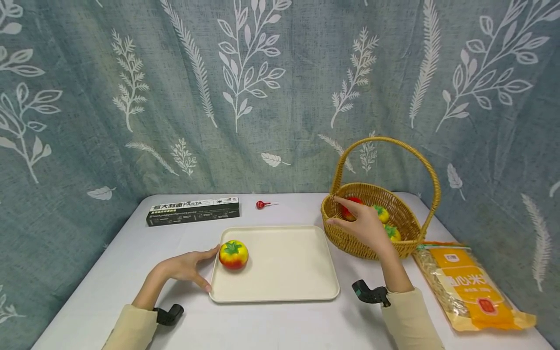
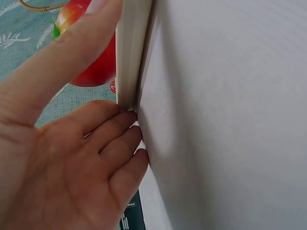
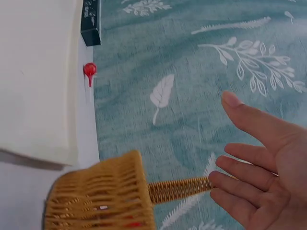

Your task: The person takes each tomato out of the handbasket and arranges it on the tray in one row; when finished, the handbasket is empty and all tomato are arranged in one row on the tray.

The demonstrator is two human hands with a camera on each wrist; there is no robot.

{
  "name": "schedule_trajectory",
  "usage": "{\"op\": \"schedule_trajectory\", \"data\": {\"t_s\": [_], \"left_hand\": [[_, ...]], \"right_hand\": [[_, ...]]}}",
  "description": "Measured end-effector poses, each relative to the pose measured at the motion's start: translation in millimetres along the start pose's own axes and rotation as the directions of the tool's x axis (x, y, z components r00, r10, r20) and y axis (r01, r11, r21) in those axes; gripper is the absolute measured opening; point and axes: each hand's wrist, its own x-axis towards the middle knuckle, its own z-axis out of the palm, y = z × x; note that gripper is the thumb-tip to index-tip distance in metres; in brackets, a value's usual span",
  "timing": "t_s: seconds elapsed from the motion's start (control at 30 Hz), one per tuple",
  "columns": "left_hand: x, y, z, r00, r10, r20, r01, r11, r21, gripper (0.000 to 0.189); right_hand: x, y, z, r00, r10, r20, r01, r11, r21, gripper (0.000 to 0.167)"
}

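A red-and-yellow tomato-like fruit (image 1: pixel 234 254) with a green leafy top sits near the left end of a cream tray (image 1: pixel 284 265). My left hand (image 1: pixel 188 267) touches the tray's left rim, thumb at the near corner and fingers farther back. The left wrist view shows those fingers (image 2: pixel 115 129) fairly straight against the tray's side. Over the left part of a wicker basket (image 1: pixel 363 248) hovers my right hand (image 1: pixel 365 223), thumb and fingers apart, holding nothing. Inside the basket are a red fruit (image 1: pixel 347 214) and yellow fruits (image 1: pixel 381 214) with green tops, partly hidden.
A black pasta box (image 1: pixel 192 211) lies at the back left, with a red lollipop (image 1: pixel 261 204) beside it. To the right of the basket lies an orange grain bag (image 1: pixel 477 287). The basket's tall handle (image 1: pixel 387 139) arches upward. A patterned curtain (image 1: pixel 280 146) hangs behind.
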Motion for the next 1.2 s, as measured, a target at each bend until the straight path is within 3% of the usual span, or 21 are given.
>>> {"op": "schedule_trajectory", "data": {"t_s": [0.37, 0.6, 0.87, 1.03, 1.2], "left_hand": [[-0.9, -1.1, -1.0, 1.000, 0.020, -0.010, -0.020, 1.000, -0.005, 0.110], [0.0, -1.9, -0.7, 1.000, 0.020, -0.006, -0.020, 1.000, -0.007, 0.110], [-0.2, -2.1, -1.0, 1.000, 0.020, -0.006, -0.020, 1.000, -0.010, 0.111], [-0.5, -2.0, -0.1, 1.000, 0.007, -0.001, -0.007, 1.000, -0.016, 0.111], [0.0, -1.5, 0.7, 1.000, -0.003, -0.002, 0.003, 1.000, -0.005, 0.110]], "right_hand": [[-9.9, 27, -36, 0.988, 0.145, -0.057, -0.141, 0.988, 0.064, 0.073], [-13.4, 44, -46, 0.978, 0.200, -0.056, -0.198, 0.979, 0.042, 0.075], [6.4, 69, -53, 0.975, 0.223, 0.014, -0.222, 0.974, -0.039, 0.074], [20.7, 82, -62, 0.956, 0.274, 0.103, -0.266, 0.960, -0.085, 0.086], [32.0, 88, -69, 0.942, 0.276, 0.192, -0.251, 0.957, -0.146, 0.091]]}}
